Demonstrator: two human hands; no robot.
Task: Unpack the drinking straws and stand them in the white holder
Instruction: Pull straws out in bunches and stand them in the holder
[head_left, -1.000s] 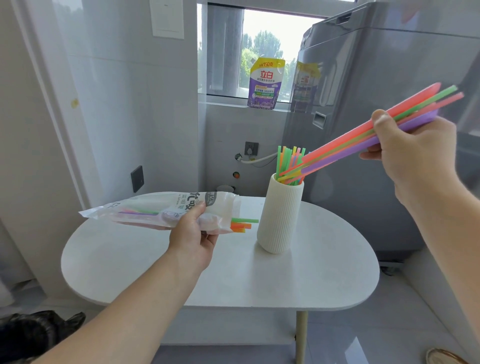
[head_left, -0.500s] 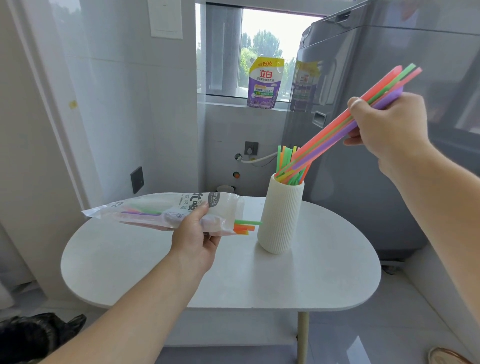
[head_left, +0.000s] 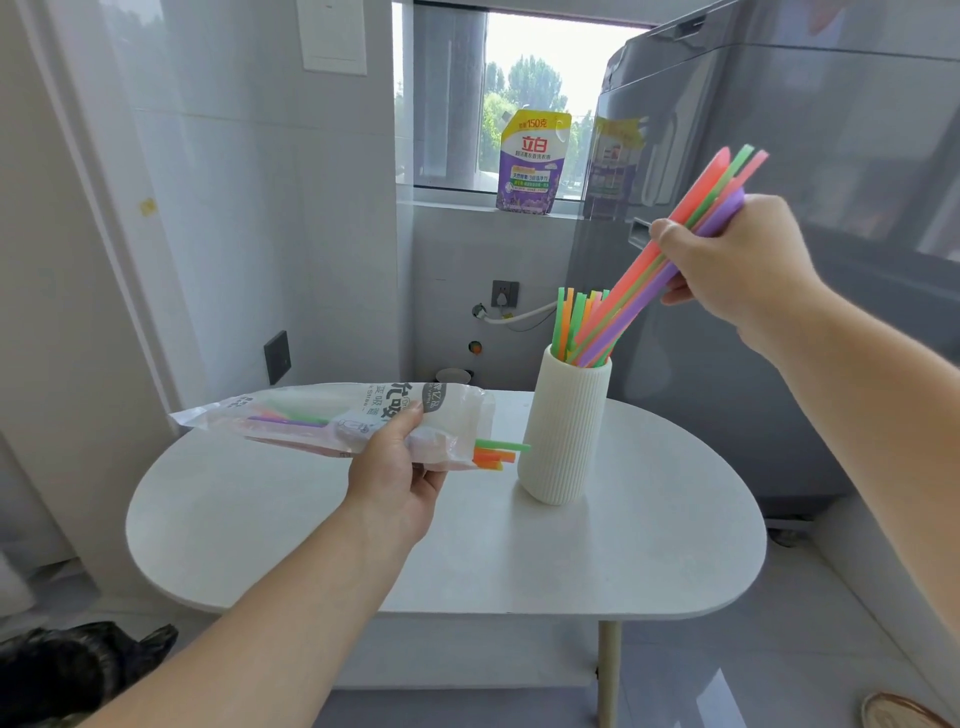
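Note:
A ribbed white holder (head_left: 563, 431) stands upright on the white table (head_left: 447, 551), with several green and orange straws (head_left: 569, 322) standing in it. My right hand (head_left: 748, 270) grips a slanted bundle of pink, green and purple straws (head_left: 639, 296); their lower ends reach into the holder's mouth. My left hand (head_left: 395, 473) holds the plastic straw bag (head_left: 332, 421) level above the table, left of the holder. Green and orange straw ends (head_left: 496, 454) poke out of the bag's open end, close to the holder's side.
A tall grey appliance (head_left: 779, 260) stands right behind the table. A purple and yellow detergent pouch (head_left: 532, 163) sits on the window sill. A wall socket and hose (head_left: 511, 306) are behind the holder. A dark bag (head_left: 72, 670) lies on the floor at lower left.
My right hand has swung the straw bundle from nearly flat to steeper and moved left and down, sliding the lower ends deeper into the holder. The left hand and bag have held still.

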